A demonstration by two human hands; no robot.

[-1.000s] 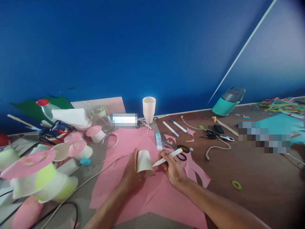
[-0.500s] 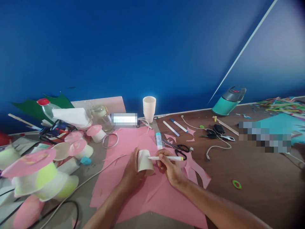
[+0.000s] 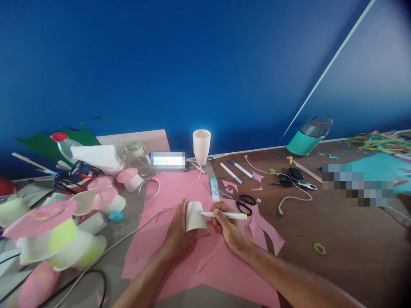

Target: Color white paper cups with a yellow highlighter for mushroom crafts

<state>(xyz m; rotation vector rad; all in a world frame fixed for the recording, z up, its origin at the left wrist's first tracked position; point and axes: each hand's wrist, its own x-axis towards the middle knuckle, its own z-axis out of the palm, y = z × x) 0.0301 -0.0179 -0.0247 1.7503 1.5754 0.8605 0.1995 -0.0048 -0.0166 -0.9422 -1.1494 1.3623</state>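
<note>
My left hand is wrapped round the left side of a white paper cup, which is tipped over above pink paper. Between the fingers of my right hand is a white marker with a yellow end. Its tip touches, or nearly touches, the side of the cup. Just beyond my right hand lie a glue stick and black-handled scissors. Cut pink scraps spread to the right of them.
Stacked white cups stand by the blue wall. Two markers lie to their right. Pink-topped cups crowd the left, near a glass jar. A cable, a teal bottle and a green ring are on the right.
The marker and my right hand have shifted very slightly along the cup. My left hand keeps its hold, and the rest looks the same.
</note>
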